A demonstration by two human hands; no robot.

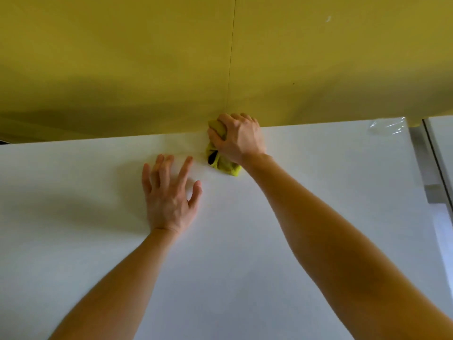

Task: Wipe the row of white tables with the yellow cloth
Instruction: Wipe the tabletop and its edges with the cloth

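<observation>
On the left part of the white table [73,241] the surface is bare, with a soft shadow lying across it. Further right, the left hand [169,195] rests palm down on the tabletop, fingers spread wide and flat, gripping nothing; its forearm runs back toward the near edge. Just beside it to the right, and slightly farther away, lies the yellow cloth [224,163], bunched into a wad with a dark fold showing on its left side. The right hand [239,138] sits on top of the cloth, fingers curled down over it and pressing it against the table at the far edge, where the tabletop meets the yellow wall [122,57]. A thin vertical seam [230,57] in the wall comes down almost directly above this hand. Toward the right far corner of the table a piece of clear plastic film [388,126] clings to the surface. Beyond the table's right edge is a narrow gap, then a second white table [441,133], only partly in view.
</observation>
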